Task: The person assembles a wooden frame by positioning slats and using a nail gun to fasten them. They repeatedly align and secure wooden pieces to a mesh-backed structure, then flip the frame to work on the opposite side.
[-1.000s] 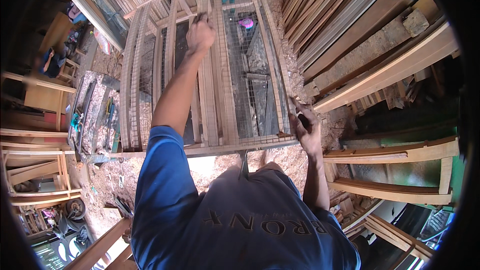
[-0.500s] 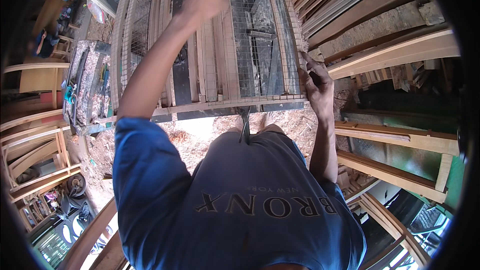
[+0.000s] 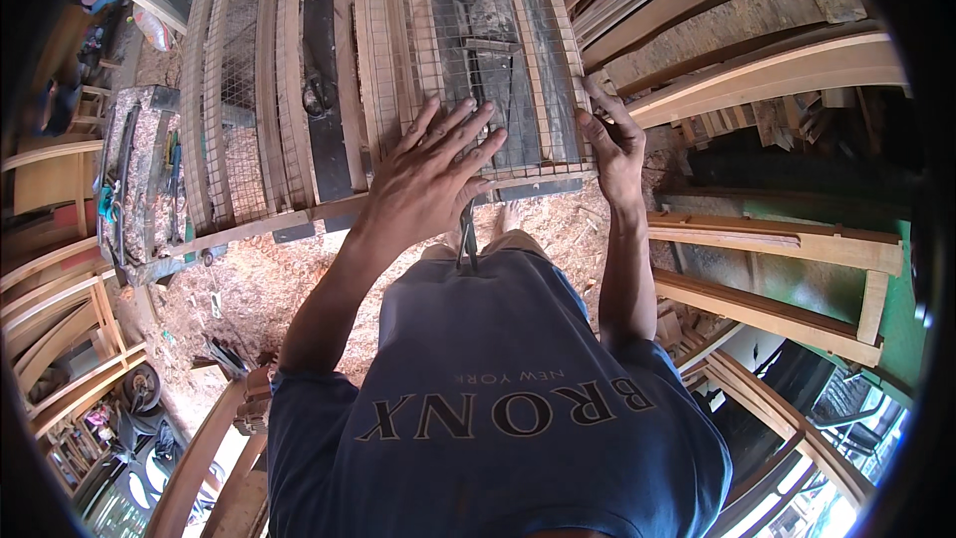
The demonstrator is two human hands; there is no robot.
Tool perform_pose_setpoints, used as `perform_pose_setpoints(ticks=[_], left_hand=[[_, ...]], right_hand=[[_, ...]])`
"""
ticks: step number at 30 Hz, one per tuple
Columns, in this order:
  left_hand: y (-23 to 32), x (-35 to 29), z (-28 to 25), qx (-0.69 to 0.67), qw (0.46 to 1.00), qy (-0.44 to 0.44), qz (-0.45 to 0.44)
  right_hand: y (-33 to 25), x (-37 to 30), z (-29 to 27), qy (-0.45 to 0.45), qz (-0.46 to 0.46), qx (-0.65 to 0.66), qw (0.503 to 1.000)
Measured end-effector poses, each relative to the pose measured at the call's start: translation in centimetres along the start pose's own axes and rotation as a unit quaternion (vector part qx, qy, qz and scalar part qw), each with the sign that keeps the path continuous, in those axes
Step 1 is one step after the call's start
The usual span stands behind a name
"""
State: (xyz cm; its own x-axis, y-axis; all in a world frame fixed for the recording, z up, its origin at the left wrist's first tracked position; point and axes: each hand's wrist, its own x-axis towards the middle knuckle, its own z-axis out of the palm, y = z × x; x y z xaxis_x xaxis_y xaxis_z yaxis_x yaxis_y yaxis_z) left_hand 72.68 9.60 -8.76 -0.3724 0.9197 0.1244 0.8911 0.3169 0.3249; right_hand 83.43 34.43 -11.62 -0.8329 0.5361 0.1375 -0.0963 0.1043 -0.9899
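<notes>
Down from its high reach, the left hand (image 3: 430, 171) now lies flat, fingers spread, on the wire mesh (image 3: 468, 60) of the wooden frame (image 3: 349, 70). Right hand (image 3: 612, 139) grips the frame's right edge, fingers curled around it.

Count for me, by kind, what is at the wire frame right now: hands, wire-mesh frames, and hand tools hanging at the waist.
Hands: 2, the left hand spread flat, the right hand at the frame's right edge
Wire-mesh frames: 1, the wooden frame with wire mesh
Hand tools at the waist: 1, a dark tool, kind unclear
Total: 4
</notes>
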Motion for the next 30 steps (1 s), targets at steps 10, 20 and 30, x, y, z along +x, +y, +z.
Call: perform_pose_setpoints(ticks=[10, 20, 30], left_hand=[[0.1, 0.2, 2.3, -0.023, 0.998, -0.023, 0.056], [1.9, 0.4, 1.3, -0.102, 0.994, -0.026, -0.028], [3.7, -1.7, 2.0, -0.05, 0.992, 0.082, -0.081]], right_hand=[[3.3, -1.4, -2.6, -0.019, -0.041, -0.055, 0.997], [2.9, -1.5, -3.0, -0.076, 0.028, -0.023, 0.996], [1.6, -0.5, -3.3, -0.142, 0.104, -0.022, 0.984]])
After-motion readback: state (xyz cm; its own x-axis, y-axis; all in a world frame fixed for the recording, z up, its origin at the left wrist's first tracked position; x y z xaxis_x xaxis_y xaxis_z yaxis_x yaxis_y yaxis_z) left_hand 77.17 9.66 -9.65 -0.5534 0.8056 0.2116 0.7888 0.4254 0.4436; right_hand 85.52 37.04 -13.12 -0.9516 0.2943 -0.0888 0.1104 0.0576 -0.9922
